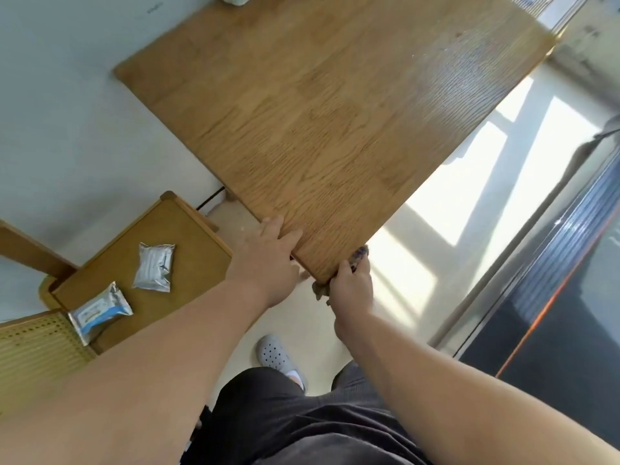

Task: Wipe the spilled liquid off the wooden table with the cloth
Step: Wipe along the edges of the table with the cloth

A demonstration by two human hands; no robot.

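no brand reads clearly from my end. the blue and white packet (100, 312) carries print, but it is too blurred to make out, and the silver packet (154, 267) beside it shows no lettering. both lie flat on the seat of a wooden chair (188, 236) to the left of the table. there is a faint grey mark on the white wall (154, 9) at the top left, also unreadable.

on the pale floor i see a grey clog (278, 355) on one foot, a thin black cable (209, 198) under the table's left edge, and bright sun patches to the right next to a dark sliding door track (550, 250). nothing sits between the hands and the tabletop.

the wooden table (335, 129) is turned so its near corner points at me, and its two edges run away to the upper left and upper right. my left hand (268, 260) lies with straight fingers over the near edge, grasping nothing. my right hand (352, 290) is clenched around the cloth (359, 254), a dark bunched rag pressed against the corner. the cloth's length follows the right-hand edge, one end poking out above the knuckles and the other below the hand. the far right of the top has a pale sheen; i cannot tell if it is wet.
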